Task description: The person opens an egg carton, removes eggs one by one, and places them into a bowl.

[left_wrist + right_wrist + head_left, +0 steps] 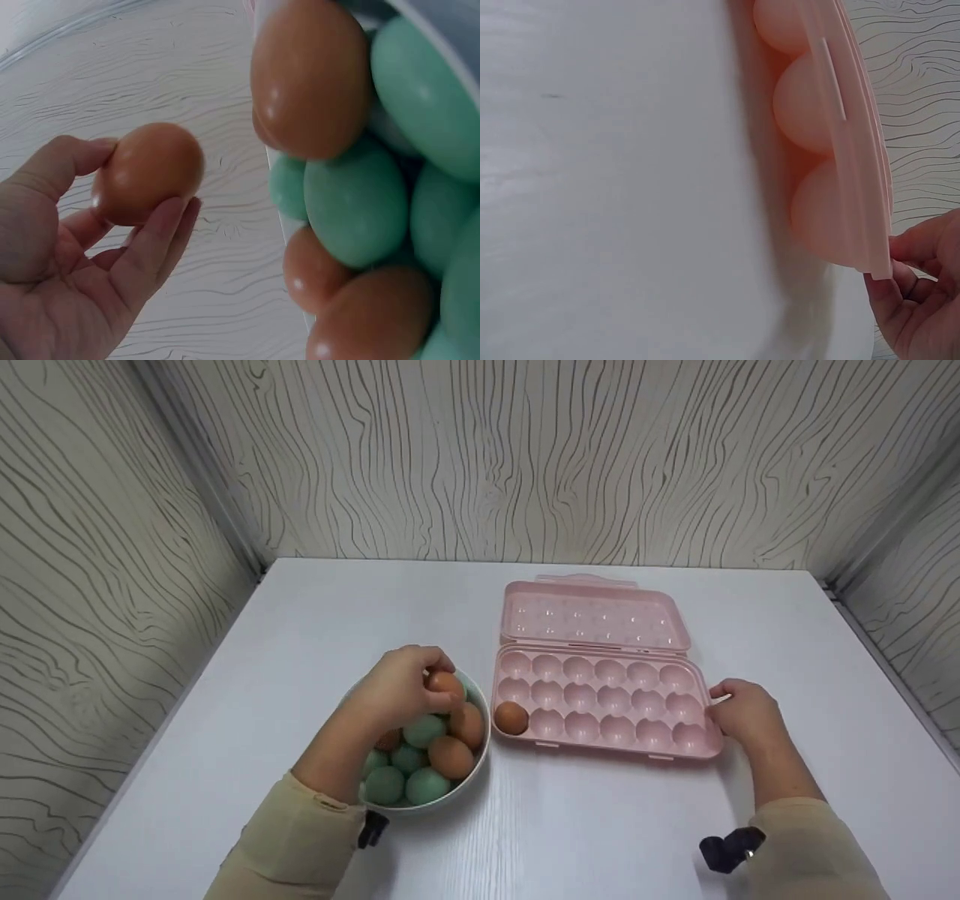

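Observation:
Between thumb and fingers, my left hand [397,690] holds a brown egg [150,174] over the white bowl [484,742]. Brown and green eggs [426,786] fill that bowl; my hand and forearm hide part of it in the head view. To the right lies a pink egg carton [600,746] with its lid [596,619] folded back. One brown egg [511,718] sits in its front left cup, and the other cups hold nothing. My right hand [746,711] pinches the carton's right rim, thumb on one side and fingers on the other, as the right wrist view shows.
Bowl and carton stand side by side on a white table [600,825], the carton's left edge close to the bowl's rim. Wood-patterned panels [487,465] rise behind the table and at both sides. Dark wrist devices [731,849] are strapped to the sleeves.

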The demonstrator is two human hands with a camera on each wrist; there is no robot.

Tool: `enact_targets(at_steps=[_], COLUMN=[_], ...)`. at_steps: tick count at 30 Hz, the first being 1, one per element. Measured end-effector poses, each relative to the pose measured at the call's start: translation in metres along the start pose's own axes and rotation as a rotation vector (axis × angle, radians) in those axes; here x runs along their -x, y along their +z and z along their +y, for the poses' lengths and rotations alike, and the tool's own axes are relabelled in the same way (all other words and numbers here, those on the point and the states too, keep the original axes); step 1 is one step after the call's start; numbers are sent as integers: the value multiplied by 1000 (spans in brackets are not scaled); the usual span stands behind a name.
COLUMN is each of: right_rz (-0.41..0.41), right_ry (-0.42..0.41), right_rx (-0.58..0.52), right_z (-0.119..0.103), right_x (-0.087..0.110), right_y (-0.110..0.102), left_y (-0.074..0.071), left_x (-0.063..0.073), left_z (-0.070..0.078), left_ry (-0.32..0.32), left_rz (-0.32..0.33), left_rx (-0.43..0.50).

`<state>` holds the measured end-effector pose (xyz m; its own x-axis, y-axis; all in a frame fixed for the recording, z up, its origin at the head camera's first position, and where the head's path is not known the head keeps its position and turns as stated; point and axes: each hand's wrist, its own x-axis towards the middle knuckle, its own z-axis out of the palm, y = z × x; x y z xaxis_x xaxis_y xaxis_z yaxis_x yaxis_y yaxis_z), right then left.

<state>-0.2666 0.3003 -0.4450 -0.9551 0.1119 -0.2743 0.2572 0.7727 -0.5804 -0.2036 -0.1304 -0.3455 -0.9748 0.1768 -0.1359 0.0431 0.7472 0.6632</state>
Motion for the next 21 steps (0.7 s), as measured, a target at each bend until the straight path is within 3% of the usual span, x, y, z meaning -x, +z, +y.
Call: enact_targets(at_steps=[5,12,21], right_rz=[-4,-2,-8], right_ry=[1,-15,-11], right_rx=[-6,-3,-12], right_z=[-1,-1,0], right_x=[0,1,1], right_y=[1,1,0], left_y=[-4,-7,-4], left_x=[4,12,15], left_z=[-9,-17,-20], left_ry=[-51,-35,-49], left_rz=[-98,-182,-272], left_rx=[-47,-175,-243])
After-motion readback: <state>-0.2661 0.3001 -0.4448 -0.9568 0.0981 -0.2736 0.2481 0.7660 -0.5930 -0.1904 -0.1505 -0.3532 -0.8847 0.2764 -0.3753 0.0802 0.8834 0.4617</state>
